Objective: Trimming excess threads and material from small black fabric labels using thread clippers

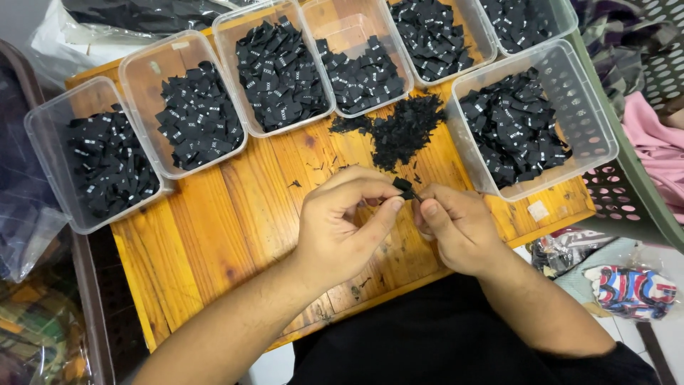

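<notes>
Both hands meet just above the near half of the tabletop, pinched together on one small black woven label point(406, 189). On the left hand point(336, 227) the thumb and bent forefinger close on the label's left end; on the right hand point(456, 229) the thumb and fingertips clamp its right end, so the little folded piece of cloth sits between the two grips.

Under them lies the tabletop point(221, 235), made of glossy orange-brown wooden planks with dark knots and visible grain, dusted with tiny black thread scraps. Just beyond the hands, toward the far edge, a loose heap of black fabric trimmings point(402, 128) spreads in a ragged, fuzzy mound.

Clear plastic tubs with rounded corners line the far edge and the left corner, each holding a jumble of stiff, folded black labels with small white print: one at the far left point(43, 150), the next point(146, 68), a third point(231, 21), and a fourth point(342, 18) showing bare bottom at its back. At the right edge sits a larger clear ribbed tub point(591, 121) with the same labels piled to its left side.
</notes>
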